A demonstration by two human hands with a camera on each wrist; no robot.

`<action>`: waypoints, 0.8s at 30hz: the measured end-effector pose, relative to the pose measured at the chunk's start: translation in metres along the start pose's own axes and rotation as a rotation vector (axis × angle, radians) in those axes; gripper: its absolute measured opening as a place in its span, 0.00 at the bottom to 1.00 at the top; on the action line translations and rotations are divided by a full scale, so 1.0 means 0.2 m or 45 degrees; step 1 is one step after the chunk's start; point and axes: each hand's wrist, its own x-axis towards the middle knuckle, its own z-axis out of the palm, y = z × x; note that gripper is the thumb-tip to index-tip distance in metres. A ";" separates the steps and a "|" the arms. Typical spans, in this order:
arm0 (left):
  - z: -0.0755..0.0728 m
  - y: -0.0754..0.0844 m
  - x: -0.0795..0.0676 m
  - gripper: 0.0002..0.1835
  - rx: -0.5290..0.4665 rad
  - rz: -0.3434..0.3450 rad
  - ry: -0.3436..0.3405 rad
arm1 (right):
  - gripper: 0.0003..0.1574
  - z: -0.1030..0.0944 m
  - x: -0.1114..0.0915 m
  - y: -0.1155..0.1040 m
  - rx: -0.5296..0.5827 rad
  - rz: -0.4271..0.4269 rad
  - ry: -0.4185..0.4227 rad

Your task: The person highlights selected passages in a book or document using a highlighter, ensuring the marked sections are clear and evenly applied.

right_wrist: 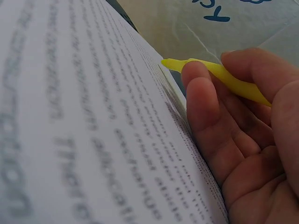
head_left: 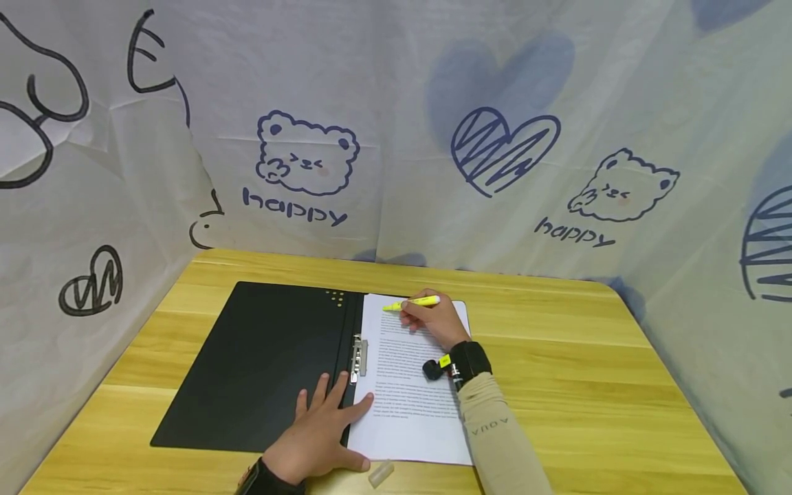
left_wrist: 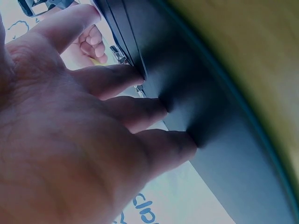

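Observation:
My right hand [head_left: 436,322] pinches a yellow highlighter [head_left: 425,301] over the top of a printed sheet [head_left: 408,433]. In the right wrist view the highlighter [right_wrist: 238,86] lies between thumb and fingers, its tip close to the paper [right_wrist: 117,121]; whether they touch I cannot tell. The sheet lies on the right side of an open black folder [head_left: 260,364], beside its metal clip [head_left: 357,357]. My left hand [head_left: 315,433] rests spread at the folder's lower middle, fingertips on the black cover [left_wrist: 224,112] and thumb by the sheet's lower edge. Nothing is in its grasp.
A small translucent cap [head_left: 381,474] lies on the wooden table [head_left: 575,399] just below the sheet. White cloth [head_left: 396,69] with drawn hearts and bears hangs behind the table and at its sides. A small camera [head_left: 435,369] sticks out from the right wrist strap.

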 end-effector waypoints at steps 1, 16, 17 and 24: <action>0.00 0.00 0.00 0.51 0.000 0.003 0.001 | 0.16 0.00 0.00 0.00 -0.002 0.004 -0.002; 0.00 -0.01 0.00 0.51 0.003 0.001 0.006 | 0.15 0.01 -0.01 -0.02 -0.008 0.026 -0.024; 0.00 -0.01 0.00 0.51 0.002 0.001 0.006 | 0.15 0.01 0.00 -0.02 -0.006 0.023 -0.026; 0.00 0.00 0.00 0.51 0.004 0.000 0.005 | 0.17 0.01 -0.01 -0.01 -0.049 0.018 -0.014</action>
